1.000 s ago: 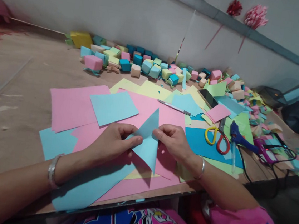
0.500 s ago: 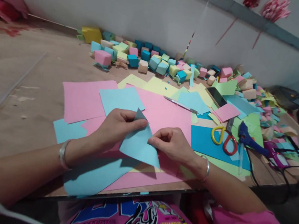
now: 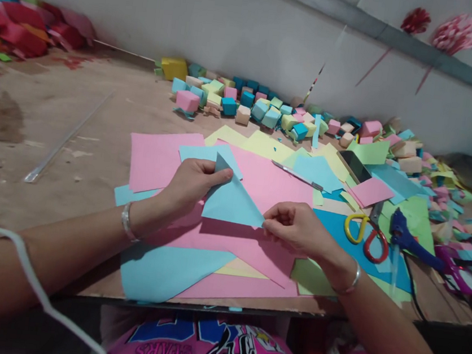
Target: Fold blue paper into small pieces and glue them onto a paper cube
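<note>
A light blue sheet of paper (image 3: 233, 199), folded into a triangle, is held above the pink sheets (image 3: 269, 183). My left hand (image 3: 195, 181) is closed on its upper left part, thumb on top and the other fingers behind it. At the right-hand corner, my right hand (image 3: 296, 226) pinches the paper between thumb and fingertips. Another light blue sheet (image 3: 169, 274) lies by the table's front edge, and one more light blue piece (image 3: 196, 152) rests just behind my left hand.
Scissors (image 3: 368, 237) with yellow and red handles lie right, beside a blue glue gun (image 3: 408, 239). A craft knife (image 3: 298, 175) and a phone (image 3: 354, 166) rest among papers. Many small paper boxes (image 3: 243, 114) line the wall. A clear stick (image 3: 67, 138) lies left.
The blue paper now shows a flat triangle, and my right hand has moved from its edge out to the right corner. The camera view has shifted left.
</note>
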Available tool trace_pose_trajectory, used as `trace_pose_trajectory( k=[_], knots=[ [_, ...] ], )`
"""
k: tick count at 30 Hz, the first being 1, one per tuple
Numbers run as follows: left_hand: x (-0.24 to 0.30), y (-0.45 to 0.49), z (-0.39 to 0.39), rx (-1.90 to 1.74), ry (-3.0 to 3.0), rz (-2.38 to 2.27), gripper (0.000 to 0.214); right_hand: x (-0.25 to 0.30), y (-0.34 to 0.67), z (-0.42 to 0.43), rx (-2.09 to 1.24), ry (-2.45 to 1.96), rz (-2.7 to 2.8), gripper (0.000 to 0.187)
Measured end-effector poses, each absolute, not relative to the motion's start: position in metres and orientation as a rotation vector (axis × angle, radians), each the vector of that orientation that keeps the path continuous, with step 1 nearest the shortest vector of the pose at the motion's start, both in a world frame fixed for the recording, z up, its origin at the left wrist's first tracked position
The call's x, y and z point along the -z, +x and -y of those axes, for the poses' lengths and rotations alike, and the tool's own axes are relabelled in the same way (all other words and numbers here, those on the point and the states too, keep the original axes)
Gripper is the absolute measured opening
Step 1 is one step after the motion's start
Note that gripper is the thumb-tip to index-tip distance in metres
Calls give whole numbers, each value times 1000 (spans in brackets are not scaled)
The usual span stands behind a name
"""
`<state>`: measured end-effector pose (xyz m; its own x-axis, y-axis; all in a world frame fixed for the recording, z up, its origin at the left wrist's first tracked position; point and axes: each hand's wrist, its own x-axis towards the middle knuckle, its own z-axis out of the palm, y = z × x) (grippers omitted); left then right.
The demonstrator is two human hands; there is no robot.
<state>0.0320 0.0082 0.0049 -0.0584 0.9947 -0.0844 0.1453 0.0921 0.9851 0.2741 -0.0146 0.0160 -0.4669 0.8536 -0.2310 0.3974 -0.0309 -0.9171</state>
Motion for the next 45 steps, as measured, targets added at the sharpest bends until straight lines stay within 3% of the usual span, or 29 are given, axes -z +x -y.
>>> trace_pose_trajectory(
  k=[4, 10, 15, 24, 31, 37, 40, 45],
  knots=[
    [-6, 36, -5, -1127, 1234, -1413, 39, -16, 277, 11, -1581, -1360, 1863, 12],
    [-13, 47, 5, -1033, 1244, -1412, 46, -15, 265, 16, -1263, -1332, 2088, 26],
    [-14, 46, 4, -1098, 1123, -1279, 49, -12, 264, 15, -1241, -1411, 1895, 30],
    [-17, 44, 13, -869, 1190, -1242, 25, -10, 273, 6, -1266, -1301, 1827, 40],
    [-17, 50, 19, -629, 1222, -1150, 20, -4, 264, 12, -1476, -1208, 1488, 27],
    [-15, 51, 15, -914, 1098, -1155, 21, -1, 265, 12, -1514, -1144, 1356, 25],
    [-8, 54, 20, -989, 1015, -1017, 34, 4, 260, 14, -1476, -1109, 1233, 21],
    [1, 68, 38, -732, 1074, -913, 35, 12, 246, 22, -1444, -1076, 1094, 16]
  ],
)
